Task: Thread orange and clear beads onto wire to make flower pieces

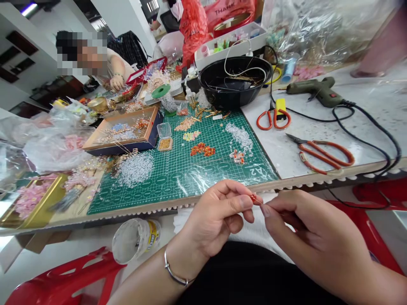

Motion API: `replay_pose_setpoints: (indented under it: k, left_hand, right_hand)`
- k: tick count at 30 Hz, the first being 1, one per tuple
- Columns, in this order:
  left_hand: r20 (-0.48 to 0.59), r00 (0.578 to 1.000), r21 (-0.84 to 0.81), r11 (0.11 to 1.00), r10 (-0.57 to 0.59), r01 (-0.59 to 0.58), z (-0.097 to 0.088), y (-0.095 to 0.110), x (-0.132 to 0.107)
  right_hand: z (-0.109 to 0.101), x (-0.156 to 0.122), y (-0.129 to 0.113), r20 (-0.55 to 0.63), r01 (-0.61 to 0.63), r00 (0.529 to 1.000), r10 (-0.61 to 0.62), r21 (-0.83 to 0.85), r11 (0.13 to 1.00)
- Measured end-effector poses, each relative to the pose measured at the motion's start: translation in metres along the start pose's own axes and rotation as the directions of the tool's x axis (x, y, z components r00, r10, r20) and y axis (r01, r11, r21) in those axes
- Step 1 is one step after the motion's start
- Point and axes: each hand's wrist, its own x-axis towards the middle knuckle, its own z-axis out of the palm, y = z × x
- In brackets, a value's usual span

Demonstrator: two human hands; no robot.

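My left hand (222, 214) pinches a small red-orange bead piece (253, 197) between thumb and forefinger, just in front of the table edge. From that piece a thin wire (259, 201) runs across to my right hand (313, 237), whose thumb and forefinger are closed on it. Both hands are close together above my lap. Beyond them lies a green cutting mat (178, 178). On it are a pile of orange-red beads (202, 149), a few orange-and-clear pieces (238, 156), and heaps of clear beads (135, 167).
Orange-handled pliers (327, 154), small scissors (273, 118) and a corded glue gun (318, 91) lie on the right. A black basin (235, 80) stands behind the mat, a box of ornaments (124, 131) on the left. A white bucket (136, 239) is below. Another person (116, 70) sits across.
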Motion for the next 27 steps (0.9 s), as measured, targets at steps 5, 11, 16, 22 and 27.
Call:
replay_pose_setpoints:
  k: [5,11,16,22,27]
  left_hand:
    - [0.038,0.999,-0.006,1.0,0.015,-0.015,0.0,-0.003,-0.003]
    - [0.044,0.999,-0.018,1.0,0.021,-0.02,-0.001,-0.005,-0.005]
    - [0.046,0.998,0.04,0.998,0.053,-0.055,-0.002,-0.007,-0.006]
    - [0.009,0.987,0.277,0.947,0.163,-0.159,-0.009,-0.007,-0.008]
    - [0.213,0.862,0.726,0.516,0.461,-0.455,-0.015,-0.002,-0.014]
  right_hand:
    - [-0.001,0.0,-0.002,0.003,0.061,0.998,-0.061,-0.019,0.998]
    - [0.0,-0.004,-0.001,0.032,0.081,0.996,-0.08,-0.042,0.996]
    - [0.0,-0.004,-0.002,0.073,0.066,0.995,-0.063,-0.043,0.997]
    - [-0.001,-0.004,0.004,0.242,-0.065,0.97,0.019,0.182,0.981]
    - [0.004,-0.011,0.014,0.407,-0.336,0.895,0.185,0.338,0.879]
